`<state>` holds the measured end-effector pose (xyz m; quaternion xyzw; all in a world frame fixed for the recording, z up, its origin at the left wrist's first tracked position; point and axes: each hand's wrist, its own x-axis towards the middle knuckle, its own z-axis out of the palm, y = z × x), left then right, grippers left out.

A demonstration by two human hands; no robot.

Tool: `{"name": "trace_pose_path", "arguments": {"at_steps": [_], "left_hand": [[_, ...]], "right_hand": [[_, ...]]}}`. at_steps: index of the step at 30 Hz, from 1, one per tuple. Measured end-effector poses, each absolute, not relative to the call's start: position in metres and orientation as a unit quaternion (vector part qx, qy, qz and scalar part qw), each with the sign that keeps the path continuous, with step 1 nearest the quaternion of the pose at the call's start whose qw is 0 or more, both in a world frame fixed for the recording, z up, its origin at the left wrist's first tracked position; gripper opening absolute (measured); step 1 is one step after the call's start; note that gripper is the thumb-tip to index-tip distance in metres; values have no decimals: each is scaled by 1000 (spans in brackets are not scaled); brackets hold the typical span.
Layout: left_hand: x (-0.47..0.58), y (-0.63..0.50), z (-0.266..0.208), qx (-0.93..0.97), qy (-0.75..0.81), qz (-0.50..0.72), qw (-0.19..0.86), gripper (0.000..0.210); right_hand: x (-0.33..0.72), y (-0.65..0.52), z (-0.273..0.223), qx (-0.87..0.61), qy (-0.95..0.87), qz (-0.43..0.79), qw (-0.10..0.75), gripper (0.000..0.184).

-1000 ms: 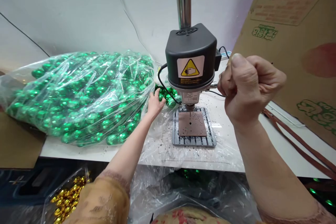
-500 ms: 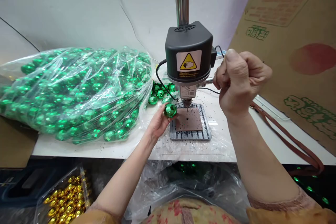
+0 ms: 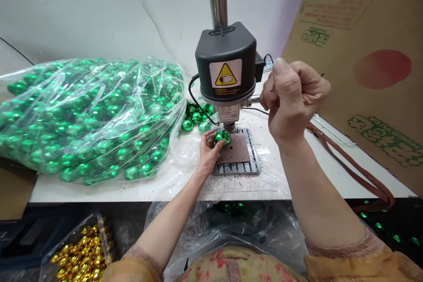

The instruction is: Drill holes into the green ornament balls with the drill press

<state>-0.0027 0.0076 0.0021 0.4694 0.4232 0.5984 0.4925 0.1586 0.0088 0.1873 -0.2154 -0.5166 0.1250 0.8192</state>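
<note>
Between the thumb and fingers of my left hand is a shiny green faceted ball. The ball is just under the chuck of a small bench drill press, over the left part of a brown board on the slotted metal base. My right hand is closed in a fist around the drill press's feed lever at the right of the machine; the fingers cover most of the lever. The drill bit is hidden behind the ball.
A clear plastic bag full of green balls lies on the left of the white table. Several loose green balls sit behind my left hand. A cardboard box and a brown strap are at right. Gold balls fill a container below.
My left hand has carried the green ball rightward, from the base's left edge to under the drill chuck. My right hand keeps its grip on the lever. The view has shifted slightly.
</note>
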Motion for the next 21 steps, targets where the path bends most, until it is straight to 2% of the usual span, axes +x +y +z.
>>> {"name": "trace_pose_path", "arguments": {"at_steps": [12,21], "left_hand": [[-22,19,4,572,419,480,516,58],[-20,16,2,575,418,496,498,55]], "right_hand": [[157,8,188,-222,-514,121,819,57],[157,9,186,-227,-510,127,820,59]]}}
